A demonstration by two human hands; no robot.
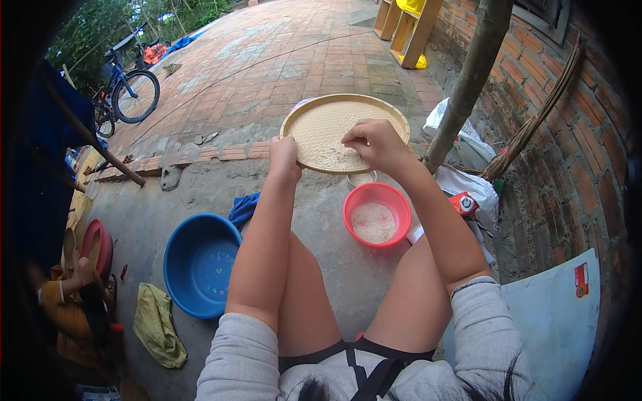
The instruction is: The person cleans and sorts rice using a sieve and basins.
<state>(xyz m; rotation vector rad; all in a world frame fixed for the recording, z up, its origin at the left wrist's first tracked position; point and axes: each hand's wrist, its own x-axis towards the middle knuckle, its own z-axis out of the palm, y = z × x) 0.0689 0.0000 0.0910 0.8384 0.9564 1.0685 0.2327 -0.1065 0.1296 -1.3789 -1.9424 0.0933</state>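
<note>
A round woven tray (321,123) is held up in front of me, with pale grains (338,152) gathered toward its near side. My left hand (284,157) is closed on the tray's left rim. Over the tray's right part, my right hand (376,144) has its fingers pinched together near the grains; what they hold, if anything, is too small to make out. Below the tray stands a pink-red basin (405,217) with pale grain in it. A small round container (362,178) shows partly between tray and basin.
A blue basin (200,267) and a yellow-green sack (157,324) lie left. Another person (73,301) sits at far left beside a red basin (105,250). A wooden pole (468,80), white bags (468,194) and a brick wall (582,160) are right.
</note>
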